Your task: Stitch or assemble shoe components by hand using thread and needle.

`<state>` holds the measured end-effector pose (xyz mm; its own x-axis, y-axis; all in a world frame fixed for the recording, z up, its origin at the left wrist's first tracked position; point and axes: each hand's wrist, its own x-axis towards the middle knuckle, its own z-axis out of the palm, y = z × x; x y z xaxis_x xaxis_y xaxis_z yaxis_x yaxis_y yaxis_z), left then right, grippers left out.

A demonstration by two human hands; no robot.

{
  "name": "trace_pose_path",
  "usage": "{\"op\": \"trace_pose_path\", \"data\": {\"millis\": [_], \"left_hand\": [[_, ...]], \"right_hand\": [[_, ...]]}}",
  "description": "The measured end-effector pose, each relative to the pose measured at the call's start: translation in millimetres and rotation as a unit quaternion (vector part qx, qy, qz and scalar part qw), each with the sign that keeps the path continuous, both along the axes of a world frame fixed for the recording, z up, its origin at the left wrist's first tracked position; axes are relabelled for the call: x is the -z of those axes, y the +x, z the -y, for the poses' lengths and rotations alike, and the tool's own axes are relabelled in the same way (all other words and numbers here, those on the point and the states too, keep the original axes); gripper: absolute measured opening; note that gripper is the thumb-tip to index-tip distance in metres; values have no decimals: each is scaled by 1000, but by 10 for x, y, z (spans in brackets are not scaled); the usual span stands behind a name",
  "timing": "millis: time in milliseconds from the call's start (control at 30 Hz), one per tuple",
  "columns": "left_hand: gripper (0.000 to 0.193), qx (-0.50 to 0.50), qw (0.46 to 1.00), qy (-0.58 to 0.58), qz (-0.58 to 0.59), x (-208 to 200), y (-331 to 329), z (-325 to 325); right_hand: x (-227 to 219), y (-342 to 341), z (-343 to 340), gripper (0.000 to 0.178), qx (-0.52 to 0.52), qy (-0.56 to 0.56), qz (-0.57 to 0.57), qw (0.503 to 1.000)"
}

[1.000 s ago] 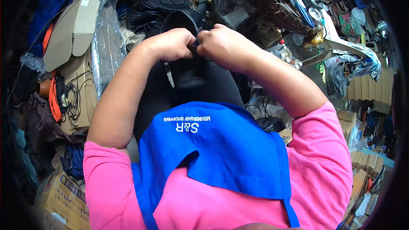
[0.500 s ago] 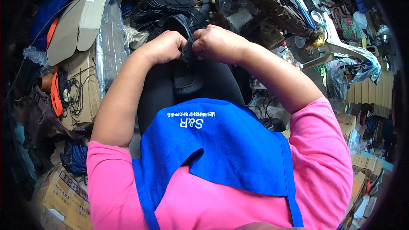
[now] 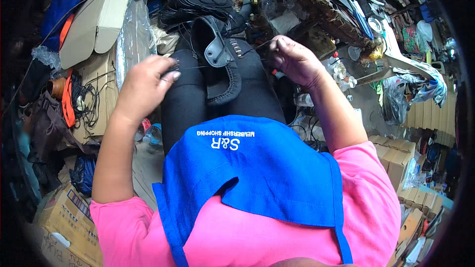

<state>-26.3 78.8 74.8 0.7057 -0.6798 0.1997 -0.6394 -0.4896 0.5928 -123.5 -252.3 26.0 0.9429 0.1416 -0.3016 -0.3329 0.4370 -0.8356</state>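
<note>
A black shoe [image 3: 217, 64] lies on my lap, between my knees in dark trousers, its upper with a grey tab and metal eyelets facing up. My left hand [image 3: 148, 81] is left of the shoe, fingers pinched on a thin thread [image 3: 193, 67] that runs to the shoe. My right hand [image 3: 294, 59] is to the shoe's right, fingers pinched on the other end of the thread. Both hands are held apart, with the thread stretched between them. A blue apron [image 3: 257, 168] over a pink shirt covers my chest.
A stack of black soles [image 3: 198, 2] lies beyond my knees. Cardboard boxes [image 3: 94, 20] and clear plastic are at the left, with cables [image 3: 86, 104] below them. A cluttered bench [image 3: 336, 15] with tools and bottles stands at the right. More boxes [image 3: 401, 158] sit lower right.
My hands were together over the shoe's top. They have pulled apart to left and right, drawing the thread out, and the shoe's upper is now uncovered.
</note>
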Motion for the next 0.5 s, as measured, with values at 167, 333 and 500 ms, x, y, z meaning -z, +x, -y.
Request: {"op": "trace_pose_path", "data": {"millis": [167, 333, 500], "left_hand": [[24, 29, 972, 178, 147, 129, -20, 113], [22, 63, 972, 175, 141, 356, 191, -49], [20, 3, 991, 95, 91, 653, 165, -100]], "right_hand": [[27, -50, -276, 29, -118, -467, 28, 876], [132, -207, -329, 36, -156, -746, 280, 584], [344, -304, -250, 30, -110, -570, 168, 797]]}}
